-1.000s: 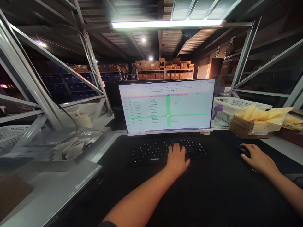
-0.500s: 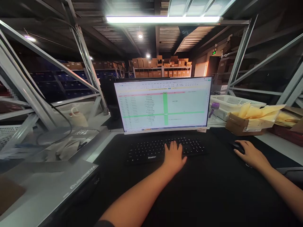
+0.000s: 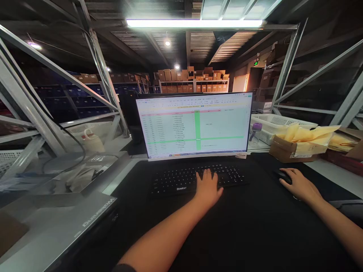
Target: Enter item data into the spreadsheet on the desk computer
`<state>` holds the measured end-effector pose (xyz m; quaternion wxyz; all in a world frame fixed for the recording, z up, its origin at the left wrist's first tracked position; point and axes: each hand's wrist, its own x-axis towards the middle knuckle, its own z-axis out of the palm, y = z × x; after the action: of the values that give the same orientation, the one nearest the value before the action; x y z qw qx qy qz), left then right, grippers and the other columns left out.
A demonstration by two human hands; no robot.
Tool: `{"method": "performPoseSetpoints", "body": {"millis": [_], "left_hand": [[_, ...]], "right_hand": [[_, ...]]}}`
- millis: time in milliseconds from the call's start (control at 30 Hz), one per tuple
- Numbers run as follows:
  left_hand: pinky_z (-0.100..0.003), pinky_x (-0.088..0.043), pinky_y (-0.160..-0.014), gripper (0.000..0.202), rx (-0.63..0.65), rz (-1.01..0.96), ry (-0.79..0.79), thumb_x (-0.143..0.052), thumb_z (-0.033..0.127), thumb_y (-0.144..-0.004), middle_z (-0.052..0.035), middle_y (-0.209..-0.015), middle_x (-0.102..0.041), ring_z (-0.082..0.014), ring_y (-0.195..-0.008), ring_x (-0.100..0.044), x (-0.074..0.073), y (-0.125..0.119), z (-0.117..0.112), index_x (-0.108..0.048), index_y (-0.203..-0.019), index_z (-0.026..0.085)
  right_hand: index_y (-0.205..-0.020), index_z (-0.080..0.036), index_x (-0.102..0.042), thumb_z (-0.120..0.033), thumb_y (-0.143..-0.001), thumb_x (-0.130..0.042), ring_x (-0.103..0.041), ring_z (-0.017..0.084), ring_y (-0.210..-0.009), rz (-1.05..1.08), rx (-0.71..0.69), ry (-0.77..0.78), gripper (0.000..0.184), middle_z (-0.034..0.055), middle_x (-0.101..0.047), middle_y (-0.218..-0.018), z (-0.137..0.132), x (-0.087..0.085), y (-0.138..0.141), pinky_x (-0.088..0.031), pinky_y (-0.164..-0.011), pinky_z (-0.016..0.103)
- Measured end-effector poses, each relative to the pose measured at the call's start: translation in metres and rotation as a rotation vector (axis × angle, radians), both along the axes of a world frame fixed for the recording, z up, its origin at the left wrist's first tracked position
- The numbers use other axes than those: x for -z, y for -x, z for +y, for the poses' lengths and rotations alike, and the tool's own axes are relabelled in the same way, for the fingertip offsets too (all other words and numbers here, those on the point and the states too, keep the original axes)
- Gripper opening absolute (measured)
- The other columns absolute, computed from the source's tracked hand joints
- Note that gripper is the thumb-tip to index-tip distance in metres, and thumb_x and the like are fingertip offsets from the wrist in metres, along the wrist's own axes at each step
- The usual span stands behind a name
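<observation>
"Since the head view is the one we have, which way does the keyboard lie from the hands?"

"Right under the left hand, which covers part of it just right of centre. Its long axis runs crosswise, left to right, in front of the monitor. The right hand is well apart from the keys, out to the right at the mouse."

"So the left is nearer. How are they held?"

"Left one palm down, fingers spread over the keys, thumb out to the right. I can't tell whether any key is pressed. The right one curls around the mouse with its thumb along the near left side; most of the mouse is hidden beneath it."

"And the materials?"

"Black plastic for the keyboard, flat, with rows of small pale-marked keys and a pale brand name near its front edge. What shows of the mouse is dark and rounded. Beneath spreads a matte black desk mat. The monitor is wide and thin, showing a table crossed by green bands."

"Beyond the right hand?"

"A brown cardboard box of loosely fanned yellow envelopes, beside a perforated white plastic basket."
</observation>
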<state>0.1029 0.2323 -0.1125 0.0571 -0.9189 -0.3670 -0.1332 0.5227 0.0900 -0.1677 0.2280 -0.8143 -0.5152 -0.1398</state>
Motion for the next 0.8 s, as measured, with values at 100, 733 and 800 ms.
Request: {"method": "performPoseSetpoints", "body": {"millis": [100, 733, 800], "left_hand": [[-0.067, -0.022, -0.116, 0.066, -0.002, 0.001, -0.001, -0.043, 0.055, -0.093, -0.0231, -0.156, -0.036, -0.0365, -0.145, -0.031, 0.000, 0.000, 0.000, -0.042, -0.146, 0.014], [-0.069, -0.021, -0.115, 0.067, 0.012, -0.011, 0.031, -0.040, 0.057, -0.093, -0.0233, -0.156, -0.035, -0.0366, -0.146, -0.028, -0.001, 0.003, -0.003, -0.042, -0.145, 0.014], [-0.069, -0.021, -0.115, 0.068, 0.023, -0.025, 0.014, -0.040, 0.058, -0.093, -0.0235, -0.155, -0.036, -0.0368, -0.146, -0.029, 0.001, 0.003, -0.002, -0.043, -0.145, 0.014]], "right_hand": [[-0.128, -0.022, -0.053, -0.056, -0.082, -0.041, -0.055, 0.029, -0.118, 0.005, -0.001, -0.026, 0.058, 0.0122, -0.051, -0.126, 0.000, -0.002, 0.004, -0.045, -0.104, 0.045], [-0.132, -0.025, -0.043, -0.065, -0.080, -0.038, -0.050, 0.035, -0.126, 0.006, 0.005, -0.002, 0.066, 0.0167, -0.052, -0.128, 0.002, 0.006, -0.009, -0.044, -0.106, 0.049], [-0.137, -0.030, -0.039, -0.069, -0.079, -0.038, -0.050, 0.037, -0.126, 0.021, -0.007, -0.007, 0.070, 0.0165, -0.052, -0.128, 0.004, 0.009, -0.014, -0.043, -0.106, 0.052]]}}
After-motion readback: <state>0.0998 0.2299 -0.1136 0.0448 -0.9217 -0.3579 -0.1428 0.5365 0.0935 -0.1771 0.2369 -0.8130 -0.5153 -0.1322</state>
